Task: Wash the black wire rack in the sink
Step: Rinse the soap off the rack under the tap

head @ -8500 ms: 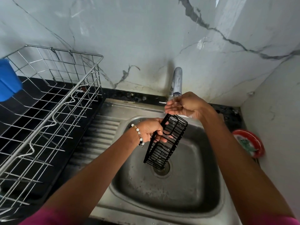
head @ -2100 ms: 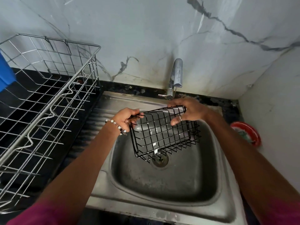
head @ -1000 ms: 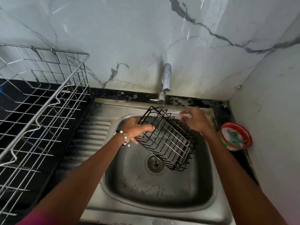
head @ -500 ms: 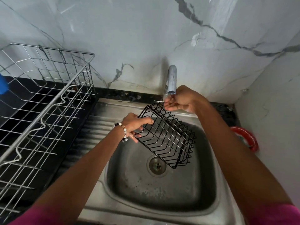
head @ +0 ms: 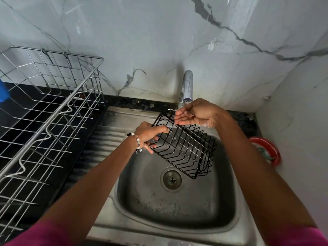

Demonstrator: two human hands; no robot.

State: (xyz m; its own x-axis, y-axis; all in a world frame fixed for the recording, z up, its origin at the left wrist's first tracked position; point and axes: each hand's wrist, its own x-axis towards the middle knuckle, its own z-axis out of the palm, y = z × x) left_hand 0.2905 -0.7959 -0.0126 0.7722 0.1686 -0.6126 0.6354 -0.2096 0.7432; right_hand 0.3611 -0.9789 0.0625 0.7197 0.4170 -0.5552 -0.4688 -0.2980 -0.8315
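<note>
— What do we log this place as?
— A home kitchen, washing-up corner. We list: a steel sink (head: 113, 197) with ribbed drainboard, a chrome tap (head: 186, 87) at the back wall, and a wire dish drainer (head: 53, 110) on a black countertop (head: 21, 110).
— Walls?
— We note white marble-look panels (head: 142, 41) with grey veins, meeting in a corner at the right.
</note>
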